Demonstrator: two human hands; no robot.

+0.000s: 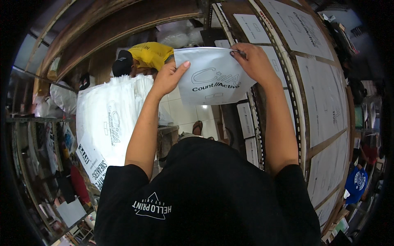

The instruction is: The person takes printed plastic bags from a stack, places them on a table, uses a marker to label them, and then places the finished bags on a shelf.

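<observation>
A white printed plastic bag [205, 92] hangs flat in front of me, held by its two sides. My left hand [168, 78] grips its left edge, thumb on the printed face and fingers behind. At the top right corner, my right hand [254, 61] is closed on the bag's edge, which folds a little under the fingers. Dark outline lettering and a small box are printed on the bag. To the left of my left forearm rises a thick stack of similar white bags [96, 119].
A person in a yellow shirt [152, 54] and dark cap bends down beyond the stack. On my right, a long rack [291, 82] carries several printed white sheets [314, 74]. A sandalled foot [197, 128] shows on the tiled floor [184, 111]. Clear plastic bundles [180, 35] lie at the back.
</observation>
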